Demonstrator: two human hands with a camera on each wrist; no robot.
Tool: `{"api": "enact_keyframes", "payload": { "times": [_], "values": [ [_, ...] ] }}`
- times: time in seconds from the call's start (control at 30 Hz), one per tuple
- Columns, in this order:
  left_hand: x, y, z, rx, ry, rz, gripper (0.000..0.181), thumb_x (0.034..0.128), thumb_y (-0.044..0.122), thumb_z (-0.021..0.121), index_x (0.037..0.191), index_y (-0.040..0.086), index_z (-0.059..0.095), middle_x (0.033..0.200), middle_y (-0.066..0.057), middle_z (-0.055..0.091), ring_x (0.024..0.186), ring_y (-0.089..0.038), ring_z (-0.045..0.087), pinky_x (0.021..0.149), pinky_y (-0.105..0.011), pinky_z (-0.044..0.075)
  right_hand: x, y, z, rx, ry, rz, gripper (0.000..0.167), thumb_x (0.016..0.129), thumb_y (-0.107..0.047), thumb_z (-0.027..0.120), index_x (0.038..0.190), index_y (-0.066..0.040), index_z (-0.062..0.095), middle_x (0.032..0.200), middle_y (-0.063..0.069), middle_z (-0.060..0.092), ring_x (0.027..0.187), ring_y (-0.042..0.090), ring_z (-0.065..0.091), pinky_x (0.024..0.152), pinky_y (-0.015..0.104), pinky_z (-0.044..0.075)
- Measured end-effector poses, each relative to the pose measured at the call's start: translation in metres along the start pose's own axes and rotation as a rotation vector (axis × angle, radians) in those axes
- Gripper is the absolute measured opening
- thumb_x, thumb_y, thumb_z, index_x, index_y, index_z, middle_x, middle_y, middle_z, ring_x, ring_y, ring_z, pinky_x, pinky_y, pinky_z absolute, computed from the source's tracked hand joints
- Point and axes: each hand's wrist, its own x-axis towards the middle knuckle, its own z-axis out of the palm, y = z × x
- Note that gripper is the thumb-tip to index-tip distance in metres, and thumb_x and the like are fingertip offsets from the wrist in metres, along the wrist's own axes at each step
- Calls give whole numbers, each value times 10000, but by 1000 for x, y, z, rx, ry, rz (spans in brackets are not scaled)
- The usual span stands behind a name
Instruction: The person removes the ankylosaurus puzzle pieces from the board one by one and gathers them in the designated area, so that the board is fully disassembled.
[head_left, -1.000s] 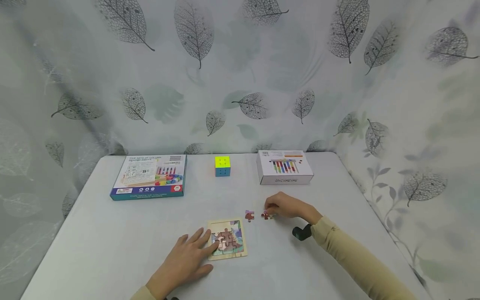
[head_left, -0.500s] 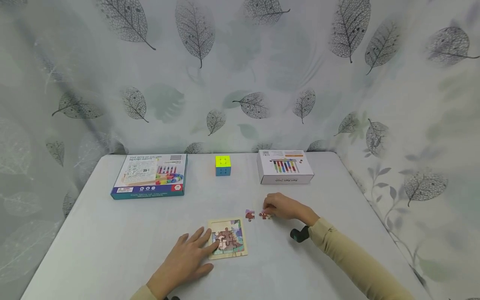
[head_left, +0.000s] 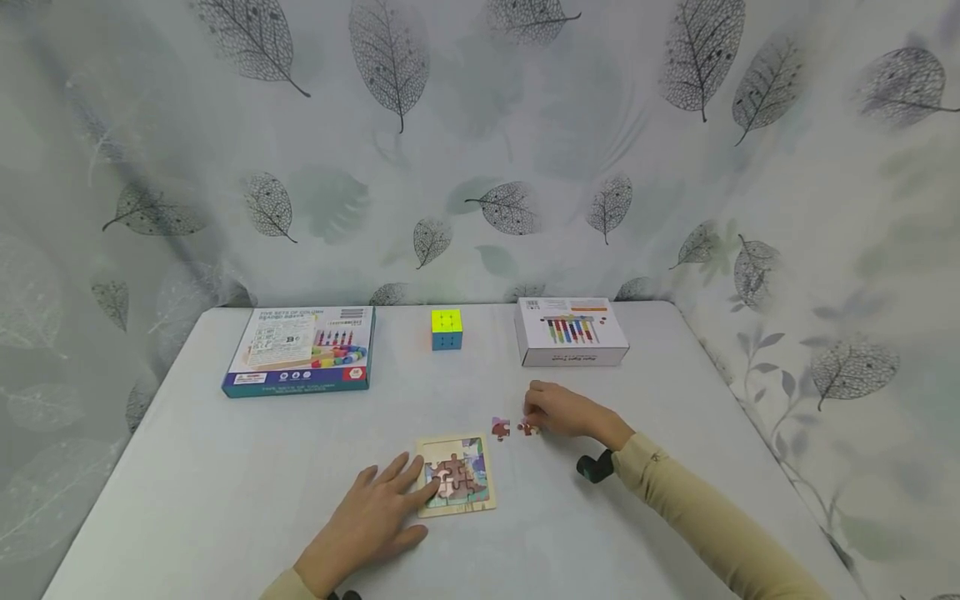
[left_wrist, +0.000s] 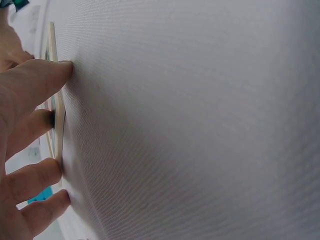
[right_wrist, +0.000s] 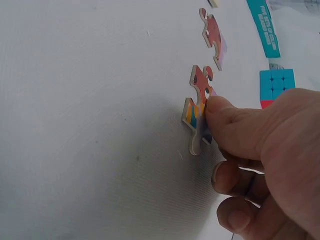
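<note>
A wooden puzzle tray (head_left: 491,492), partly filled with joined pieces, lies at the front middle of the table. My left hand (head_left: 367,518) rests with spread fingers on its left side; in the left wrist view the fingers (left_wrist: 31,180) touch the tray's edge (left_wrist: 59,125). My right hand (head_left: 564,410) is to the right of the tray, thumb and fingertips on a puzzle piece. In the right wrist view that piece (right_wrist: 196,112) is pinched at its edge by the right hand (right_wrist: 270,150). A loose reddish piece (head_left: 500,428) lies just left of it.
At the back of the table (head_left: 225,467) are a flat bead-game box (head_left: 296,350) on the left, a yellow and blue cube (head_left: 446,330) in the middle and a white box (head_left: 572,332) on the right. A leaf-patterned curtain hangs behind.
My right hand has shifted slightly left, and the piece at its fingertips has come a little nearer the loose reddish piece. My left hand stays on the tray.
</note>
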Motion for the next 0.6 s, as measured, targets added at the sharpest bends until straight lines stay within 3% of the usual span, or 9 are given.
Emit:
{"api": "enact_keyframes", "payload": {
  "times": [0.43, 0.6],
  "values": [
    [1, -1, -2, 10, 15, 10, 592, 878, 535, 685, 1418, 315, 580, 1546, -86, 504, 1445, -366, 445, 1061, -655, 435, 9, -18, -5, -73, -12, 50, 99, 966, -116, 646, 1063, -115, 666, 1008, -10, 613, 848, 88, 532, 791, 281, 539],
    [1, -2, 0, 22, 20, 17, 587, 876, 542, 682, 1411, 322, 586, 1537, -89, 514, 1433, -369, 460, 1045, -650, 449, 12, -32, -6, -161, 8, -35, 131, 962, -116, 654, 1091, -111, 678, 1008, 8, 640, 834, 82, 565, 795, 250, 567]
  ]
}}
